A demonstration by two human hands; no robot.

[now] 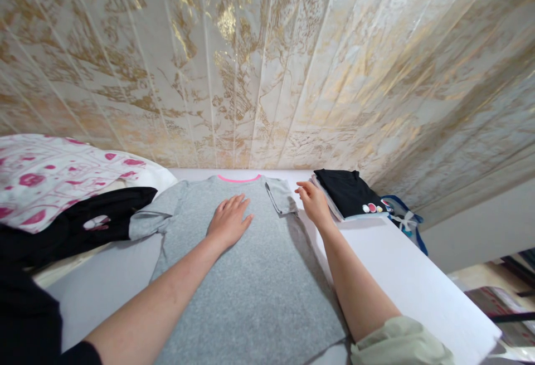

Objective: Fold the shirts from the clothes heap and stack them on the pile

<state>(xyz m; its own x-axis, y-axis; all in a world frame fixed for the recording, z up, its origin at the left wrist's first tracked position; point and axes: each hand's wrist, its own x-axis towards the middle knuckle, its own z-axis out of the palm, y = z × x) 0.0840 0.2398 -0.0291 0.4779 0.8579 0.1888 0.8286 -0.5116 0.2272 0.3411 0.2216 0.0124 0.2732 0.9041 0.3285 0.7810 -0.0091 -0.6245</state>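
A grey T-shirt (251,298) with a pink neckline lies spread out before me, its collar at the far side. My left hand (229,220) rests flat on its upper chest, fingers stretched out. Just off the shirt's right sleeve (280,198), which is folded inward over the body, hovers my right hand (313,200). Its fingers are slightly bent and hold nothing that I can see. The left sleeve (152,217) sticks out to the side, with its opening towards me.
A stack of folded clothes with a black garment (345,189) on top sits at the right on the white table (401,267). Beside it is a blue-edged clear bag (412,225). Black clothing (121,209) and a pink-patterned white cloth (62,173) are heaped left. A gold-patterned curtain (251,75) hangs behind.
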